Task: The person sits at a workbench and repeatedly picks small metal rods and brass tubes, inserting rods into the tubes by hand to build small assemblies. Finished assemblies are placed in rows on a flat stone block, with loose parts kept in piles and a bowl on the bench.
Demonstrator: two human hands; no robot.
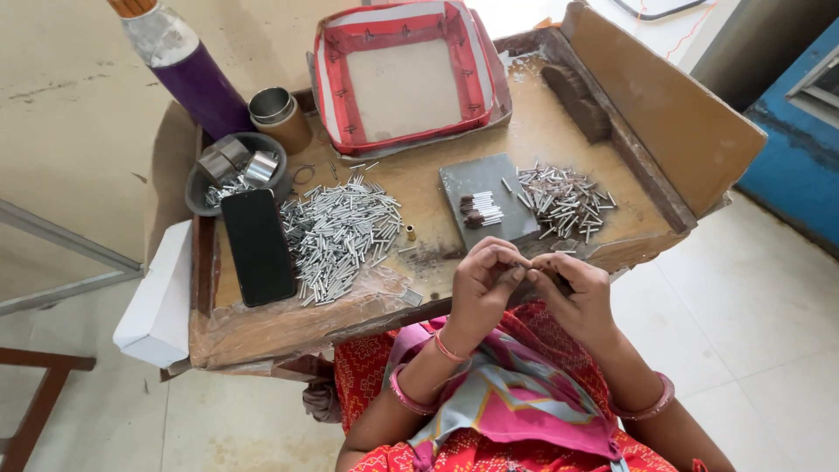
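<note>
My left hand point(486, 278) and my right hand point(572, 288) meet at the near edge of a small wooden work table point(533, 131), fingertips pinched together on a small thin metal tube that is mostly hidden. Just beyond them lies a grey slab point(489, 188) with a few brush-tipped tubes point(481, 210) on it. A big heap of silver metal tubes point(341, 236) lies to the left, and a smaller heap of tubes point(564, 199) to the right of the slab.
A black phone point(259, 246) lies left of the big heap. A dark bowl point(234, 172) with metal bits, a metal cup point(278, 116), a purple bottle point(188, 65) and a red-rimmed tray point(404, 74) stand at the back. A white box point(157, 301) hangs at the left edge.
</note>
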